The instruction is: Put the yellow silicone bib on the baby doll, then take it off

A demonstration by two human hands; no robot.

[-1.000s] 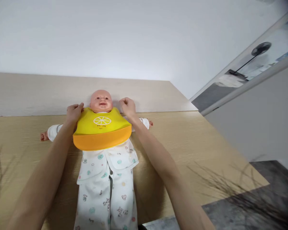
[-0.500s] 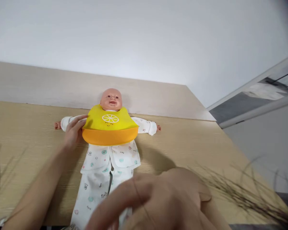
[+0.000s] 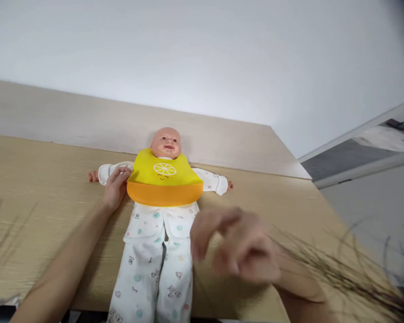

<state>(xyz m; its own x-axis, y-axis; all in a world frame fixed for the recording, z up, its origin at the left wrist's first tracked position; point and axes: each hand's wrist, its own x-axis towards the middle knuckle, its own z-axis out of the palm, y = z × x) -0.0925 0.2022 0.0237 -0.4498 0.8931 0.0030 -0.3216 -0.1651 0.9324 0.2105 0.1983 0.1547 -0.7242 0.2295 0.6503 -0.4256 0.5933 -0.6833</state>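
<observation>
A baby doll (image 3: 166,140) lies on its back with arms stretched out, in a white printed jacket (image 3: 144,222) and matching trousers (image 3: 138,273). Over its chest is a yellow bib (image 3: 164,169) with a lemon-slice print and an orange catch pocket (image 3: 164,194) along the bottom. My left hand (image 3: 117,186) rests by the bib's left edge, its extended fingers over the doll's sleeve. Beside the doll's legs, my right hand (image 3: 237,244) is raised above the table, blurred, with fingers loosely bent and apart; nothing shows in it.
The doll lies on a wooden table (image 3: 276,202). A pale upright board (image 3: 87,116) runs along the table's back, against a white wall (image 3: 188,54). Dark, blurred strands (image 3: 343,269) hang near the camera at lower right.
My right hand has drawn away from the camera, toward the doll's right-hand side in the picture. My left hand stays by the bib. The whole view has shifted slightly.
</observation>
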